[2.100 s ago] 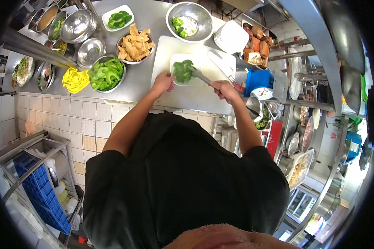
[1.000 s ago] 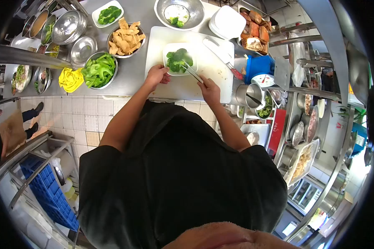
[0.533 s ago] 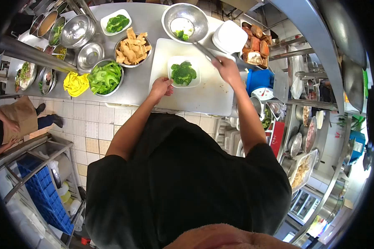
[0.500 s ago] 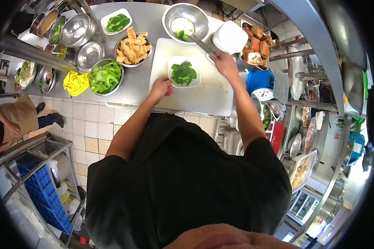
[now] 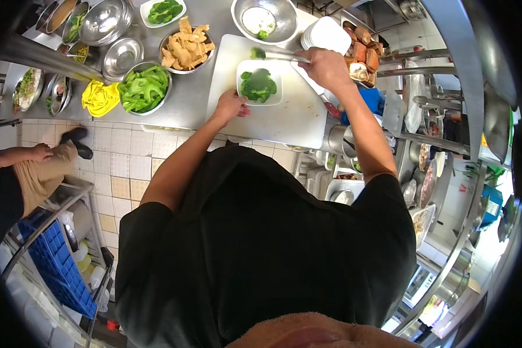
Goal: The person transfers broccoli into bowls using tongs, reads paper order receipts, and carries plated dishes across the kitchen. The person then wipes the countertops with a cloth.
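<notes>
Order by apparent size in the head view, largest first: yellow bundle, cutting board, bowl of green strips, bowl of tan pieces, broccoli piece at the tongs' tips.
1. Cutting board
2. Bowl of green strips and bowl of tan pieces: too alike to rank
3. Yellow bundle
4. Broccoli piece

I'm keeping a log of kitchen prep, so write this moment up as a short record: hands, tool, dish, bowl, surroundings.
Left hand: at the near left corner of the white dish; firm grip or light touch unclear
Right hand: holding the tongs
Tongs: broccoli piece at their tips
White dish: on the cutting board, with broccoli inside
Steel bowl: beyond the board, a little broccoli inside
Left of board: yellow cloth, bowl of sliced greens
</notes>
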Available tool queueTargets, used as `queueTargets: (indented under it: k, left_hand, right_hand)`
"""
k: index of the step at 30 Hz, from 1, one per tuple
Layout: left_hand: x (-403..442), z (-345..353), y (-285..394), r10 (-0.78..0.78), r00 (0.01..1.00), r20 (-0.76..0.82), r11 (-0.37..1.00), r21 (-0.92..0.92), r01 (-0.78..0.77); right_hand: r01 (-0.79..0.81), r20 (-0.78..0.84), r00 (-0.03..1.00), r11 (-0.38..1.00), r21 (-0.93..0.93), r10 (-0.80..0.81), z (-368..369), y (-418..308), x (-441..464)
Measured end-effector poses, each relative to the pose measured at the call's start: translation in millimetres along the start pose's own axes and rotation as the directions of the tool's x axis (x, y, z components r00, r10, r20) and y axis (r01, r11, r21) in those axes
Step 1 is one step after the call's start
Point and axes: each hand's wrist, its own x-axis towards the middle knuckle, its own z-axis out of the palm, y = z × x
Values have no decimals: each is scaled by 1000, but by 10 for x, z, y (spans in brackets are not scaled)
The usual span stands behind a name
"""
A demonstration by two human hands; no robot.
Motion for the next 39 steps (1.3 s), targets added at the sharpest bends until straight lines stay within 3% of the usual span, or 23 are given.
queueTargets:
  k: [3,7,11,13,15,18,21,24,27,29,30,31,32,33,34,37,39]
  left_hand:
    - [13,-4,2,-9,1000,-9,1000,11,9]
    - [9,-5,-23,-17,1000,-4,1000,9,17]
    - [-29,-19,32,-23,1000,-3,998,55,23]
    - [-35,-17,57,-25,1000,-13,997,77,26]
    - [-49,-10,64,-23,999,-30,996,87,25]
    - [-108,12,84,-26,999,-40,995,97,30]
    - [-4,1,-44,5,1000,-20,998,60,-4]
    - [4,49,-13,-26,999,-33,999,22,26]
    - [69,82,-21,-9,999,-49,997,-75,5]
    - [53,117,33,2,998,-60,996,-86,-7]
    - [38,126,58,8,998,-69,996,-92,-15]
    - [30,129,80,10,997,-72,994,-108,-17]
    - [15,136,98,10,997,-75,992,-121,-19]
    - [1,139,110,9,997,-76,991,-132,-19]
    - [-13,134,129,6,997,-79,991,-134,-17]
    - [-7,90,147,-6,997,-75,988,-156,-6]
    - [12,27,104,-19,998,-65,981,-193,6]
  right_hand:
    - [179,122,981,952,-250,-152,248,-114,32]
    - [378,105,925,854,-358,-365,466,-235,116]
    - [146,192,976,969,-201,-107,84,-156,89]
    - [-64,266,961,997,-51,76,-216,-86,135]
    - [-245,228,945,970,13,235,-195,28,280]
    - [-271,120,956,963,4,268,305,239,624]
    - [-209,151,955,942,-264,254,681,154,902]
    - [-233,109,962,959,-163,252,792,311,826]
    - [-277,-51,954,934,223,295,575,312,92]
    - [-320,33,933,786,529,357,584,240,-500]
    - [-434,159,893,710,554,422,653,158,-764]
    - [-396,54,884,682,615,464,981,145,-1050]
    - [-264,-102,898,710,653,429,1272,94,-1285]
    - [-279,-93,889,691,666,448,1474,30,-1456]
    - [-356,-54,893,775,522,447,1405,-120,-1532]
    - [-394,-24,897,821,414,442,1224,-294,-1539]
    - [-359,-56,900,809,465,432,1003,-268,-1498]
